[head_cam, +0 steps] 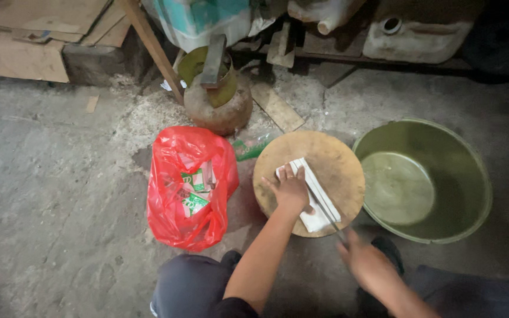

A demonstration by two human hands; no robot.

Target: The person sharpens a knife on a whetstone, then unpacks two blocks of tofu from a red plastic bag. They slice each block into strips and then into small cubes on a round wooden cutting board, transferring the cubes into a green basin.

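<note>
Lying on the concrete floor (48, 194): red plastic bag (191, 188). Pressing flat, fingers spread, on a white slab (316, 197) atop the round wooden board (337, 162): left hand (291, 189). Gripping a knife (325, 209), blade across the slab: right hand (367, 265). Sitting alongside: green basin (443, 147).

Under our left hand (291, 189) we see a white block (315, 197) on a tan round wooden board (337, 162). Left of our grip sits a red plastic bag (178, 153) holding green-and-white packets (194, 179); right, an olive-green basin (443, 153).
</note>
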